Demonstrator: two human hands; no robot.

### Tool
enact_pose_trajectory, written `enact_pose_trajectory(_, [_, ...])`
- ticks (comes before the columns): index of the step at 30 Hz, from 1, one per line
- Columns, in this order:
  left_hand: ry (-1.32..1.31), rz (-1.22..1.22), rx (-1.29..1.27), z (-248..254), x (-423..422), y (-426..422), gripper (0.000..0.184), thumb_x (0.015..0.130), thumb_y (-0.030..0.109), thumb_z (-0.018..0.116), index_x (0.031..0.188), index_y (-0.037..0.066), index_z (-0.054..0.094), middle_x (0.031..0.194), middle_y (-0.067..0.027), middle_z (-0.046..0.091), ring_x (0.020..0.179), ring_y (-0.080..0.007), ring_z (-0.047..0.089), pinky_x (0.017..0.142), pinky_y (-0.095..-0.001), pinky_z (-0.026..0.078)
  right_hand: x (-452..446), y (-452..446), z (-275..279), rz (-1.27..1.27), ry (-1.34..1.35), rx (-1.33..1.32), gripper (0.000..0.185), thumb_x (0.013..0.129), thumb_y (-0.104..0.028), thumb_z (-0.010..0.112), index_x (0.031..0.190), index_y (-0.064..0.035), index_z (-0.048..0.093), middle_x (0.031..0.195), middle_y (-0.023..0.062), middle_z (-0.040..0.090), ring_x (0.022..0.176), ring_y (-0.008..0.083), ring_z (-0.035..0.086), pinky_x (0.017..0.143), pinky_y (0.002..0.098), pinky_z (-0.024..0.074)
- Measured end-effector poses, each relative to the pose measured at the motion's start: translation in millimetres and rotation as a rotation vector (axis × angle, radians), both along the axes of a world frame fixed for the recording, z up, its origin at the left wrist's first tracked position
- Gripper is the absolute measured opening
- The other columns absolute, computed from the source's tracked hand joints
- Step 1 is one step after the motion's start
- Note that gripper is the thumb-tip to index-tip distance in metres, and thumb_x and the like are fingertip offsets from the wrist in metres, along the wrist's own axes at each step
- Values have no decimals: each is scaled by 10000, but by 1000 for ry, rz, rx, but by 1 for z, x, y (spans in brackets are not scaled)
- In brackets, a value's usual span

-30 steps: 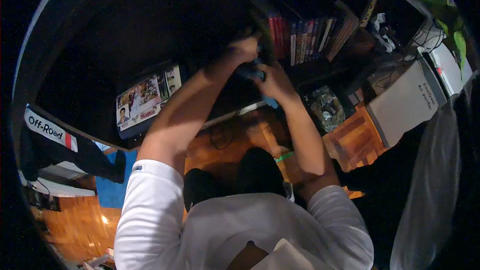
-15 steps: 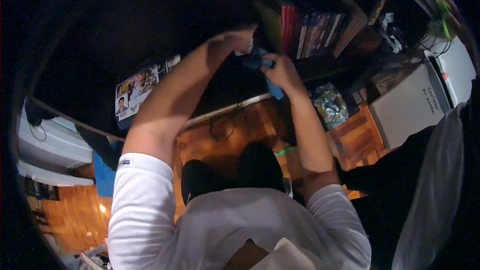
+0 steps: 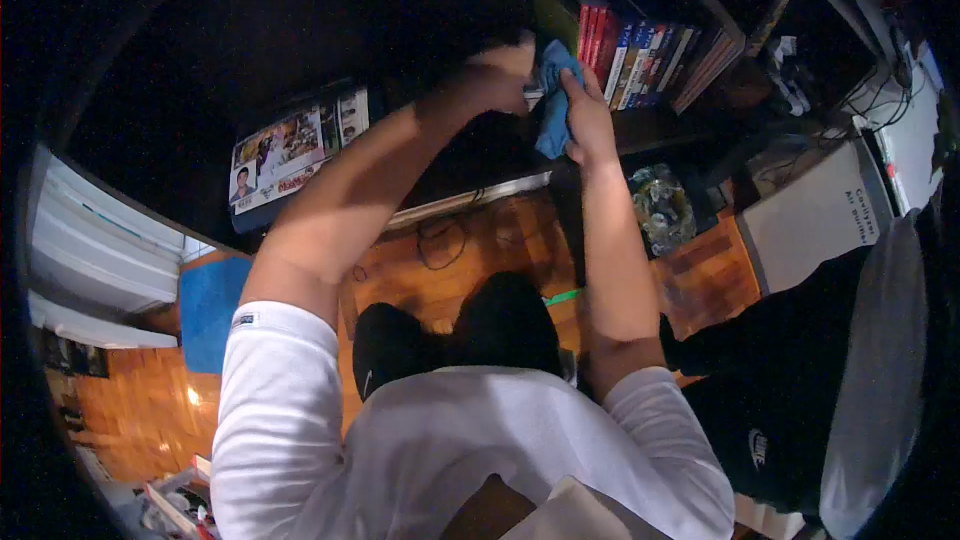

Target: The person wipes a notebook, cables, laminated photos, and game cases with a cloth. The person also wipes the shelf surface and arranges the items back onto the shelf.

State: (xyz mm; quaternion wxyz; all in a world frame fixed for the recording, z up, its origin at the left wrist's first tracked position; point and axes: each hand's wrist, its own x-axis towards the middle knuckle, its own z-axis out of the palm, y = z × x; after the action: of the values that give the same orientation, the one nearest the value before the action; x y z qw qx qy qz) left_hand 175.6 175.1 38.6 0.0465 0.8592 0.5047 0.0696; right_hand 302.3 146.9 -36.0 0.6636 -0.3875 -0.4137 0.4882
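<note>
A blue cloth (image 3: 553, 130) is in my right hand (image 3: 592, 122), whose thumb and fingers close on its right side. It hangs just in front of the row of game cases (image 3: 632, 65) on the dark shelf. Left of the cloth is my left hand (image 3: 508, 72), blurred and partly in shadow, with its fingers curled around a small pale-edged thing against the cloth. I cannot make out what that thing is. The red-spined cases (image 3: 592, 37) stand closest to my hands, and the last thin volumes (image 3: 708, 65) on the right lean over.
Printed photo sheets (image 3: 285, 155) lie on the shelf at left. Below right are a crinkled clear plastic bag (image 3: 660, 210) and an air purifier box (image 3: 815, 210). Loose cables (image 3: 440, 240) lie on the wooden floor, and a blue mat (image 3: 212, 315) is at far left.
Both hands have shifted slightly right, closer to the game cases. The blue cloth, bunched between the hands before, now stands longer and more upright in my right hand.
</note>
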Motion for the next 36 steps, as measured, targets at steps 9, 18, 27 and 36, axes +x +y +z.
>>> enact_pose_trajectory(9, [-172, -164, 67, -11, -2, 0, 1073, 541, 90, 709, 1387, 120, 49, 993, -225, 580, 888, -364, 578, 756, -399, 480, -14, 6, -14, -86, -378, 127, 263, 758, -116, 626, 1004, -27, 596, 875, 85, 620, 765, 164, 574, 656, 275, 451])
enact_pose_trajectory(18, [-126, -180, -52, -8, -6, 8, 1066, 577, 69, 677, 1393, 172, -2, 931, -222, 600, 833, -332, 605, 716, -398, 489, -11, 17, -11, -407, -672, 128, 312, 740, -116, 605, 1024, 11, 575, 939, 226, 602, 921, 335, 583, 803, 351, 437])
enact_pose_trajectory(27, [221, 6, 91, 7, -30, 24, 1008, 598, 71, 690, 1392, 249, 95, 989, -192, 603, 889, -300, 602, 791, -380, 466, -13, 29, -23, -450, -536, 176, 309, 788, -176, 586, 1045, -6, 569, 982, 233, 591, 949, 358, 566, 811, 361, 432])
enact_pose_trajectory(36, [443, 23, 148, -30, -53, 61, 985, 481, 182, 805, 1329, 159, 304, 1202, -179, 495, 1093, -311, 491, 920, -393, 400, -14, 25, -20, -475, -551, 189, 299, 793, -161, 581, 1026, 26, 563, 975, 238, 592, 940, 344, 573, 809, 350, 432])
